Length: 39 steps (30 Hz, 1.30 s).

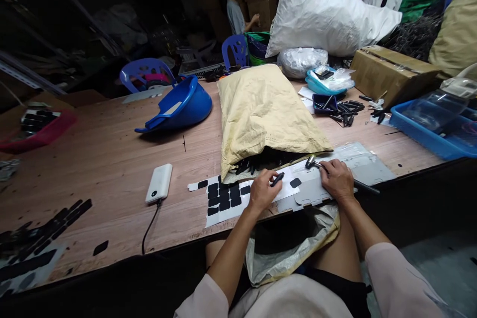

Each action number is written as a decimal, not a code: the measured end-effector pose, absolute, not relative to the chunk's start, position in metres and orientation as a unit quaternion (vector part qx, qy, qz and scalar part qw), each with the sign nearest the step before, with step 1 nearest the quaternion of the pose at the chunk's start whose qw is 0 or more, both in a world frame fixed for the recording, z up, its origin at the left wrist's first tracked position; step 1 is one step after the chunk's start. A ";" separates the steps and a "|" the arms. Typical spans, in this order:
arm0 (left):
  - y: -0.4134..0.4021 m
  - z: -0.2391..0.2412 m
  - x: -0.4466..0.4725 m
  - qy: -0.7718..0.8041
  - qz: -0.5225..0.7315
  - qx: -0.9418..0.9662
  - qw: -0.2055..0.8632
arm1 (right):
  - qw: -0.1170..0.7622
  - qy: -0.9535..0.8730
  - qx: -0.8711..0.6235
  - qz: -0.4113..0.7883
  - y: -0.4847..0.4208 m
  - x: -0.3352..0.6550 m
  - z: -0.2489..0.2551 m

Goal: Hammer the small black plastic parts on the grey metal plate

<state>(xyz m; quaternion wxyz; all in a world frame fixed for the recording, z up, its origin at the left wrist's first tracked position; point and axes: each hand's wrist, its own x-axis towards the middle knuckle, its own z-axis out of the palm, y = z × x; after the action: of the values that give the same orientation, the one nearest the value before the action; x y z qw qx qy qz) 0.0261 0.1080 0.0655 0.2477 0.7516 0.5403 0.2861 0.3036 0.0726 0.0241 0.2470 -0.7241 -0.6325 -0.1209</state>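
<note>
At five o'clock on the worktop (179,231), the left hand (262,191) pinches a slim black piece (277,179) over a white sheet (286,190); at four o'clock, the right hand's (338,180) grip is wrapped round a small hammer (310,161). One piece appears in hand; moving it seemingly calls for steady fingertips clear of the hammerhead.

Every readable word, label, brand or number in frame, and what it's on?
None readable.
White power bank: round dark mark near its cable end, too small to make out.
Cardboard box: no legible print.
Hammer: no legible marking.
</note>
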 end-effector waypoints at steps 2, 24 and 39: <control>0.096 0.056 0.027 0.500 0.270 0.778 0.268 | 0.249 -0.632 -0.724 -0.121 0.073 0.304 0.024; 0.101 0.026 0.024 0.470 0.322 0.768 0.292 | 0.243 -0.639 -0.723 -0.105 0.072 0.306 0.028; 0.105 0.027 0.024 0.473 0.304 0.763 0.319 | 0.234 -0.613 -0.752 -0.061 0.044 0.306 0.040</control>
<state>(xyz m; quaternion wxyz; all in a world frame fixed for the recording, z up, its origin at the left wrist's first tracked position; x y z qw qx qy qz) 0.0242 0.1047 0.0270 0.3186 0.7632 0.4726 0.3045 0.3056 0.0440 0.0403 0.2342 -0.7520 -0.6131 -0.0607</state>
